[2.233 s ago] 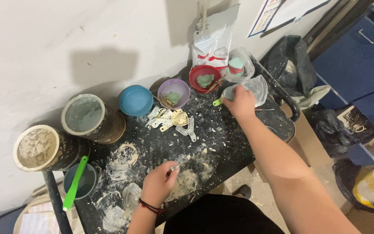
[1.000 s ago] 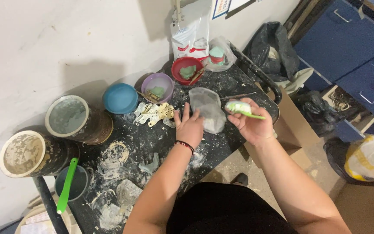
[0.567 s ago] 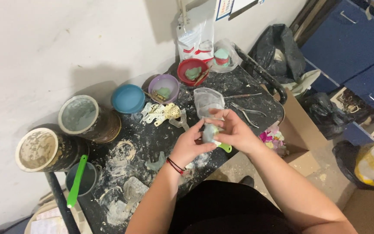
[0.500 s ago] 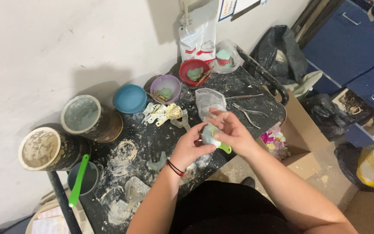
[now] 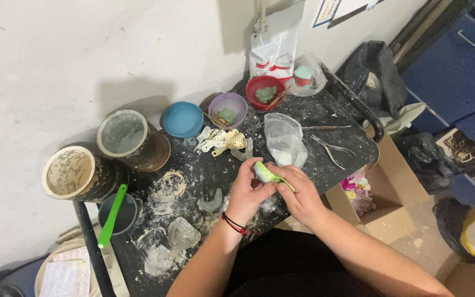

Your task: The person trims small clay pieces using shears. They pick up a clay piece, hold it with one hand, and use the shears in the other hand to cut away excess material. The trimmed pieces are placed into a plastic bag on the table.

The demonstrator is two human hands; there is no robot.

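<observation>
**A:** Both hands meet over the front edge of the black table (image 5: 325,118), right at its middle. The left hand (image 5: 246,190) and the right hand (image 5: 299,193) share one small green piece (image 5: 266,173).

**B:** Fingers clamped on it from both sides. The left fingertips (image 5: 251,168) pinch its near end, and the right hand's fingers close round the rest. Only the green top shows between them.

**A:** Just behind the hands lies a clear plastic bag (image 5: 284,138) with white powder in it, almost touching the right knuckles. Metal pliers (image 5: 331,149) lie to the right of it.

**B:** Along the back edge: a red bowl (image 5: 265,92), a purple bowl (image 5: 227,109), a blue bowl (image 5: 182,119). Perforated trays (image 5: 221,141) sit in front of the purple one.

**A:** At the left corner, two plaster-caked tubs (image 5: 122,137) and a dark cup holding a green spatula (image 5: 112,214).

**B:** White dust everywhere on that table. A red and black band circles the left wrist.
</observation>
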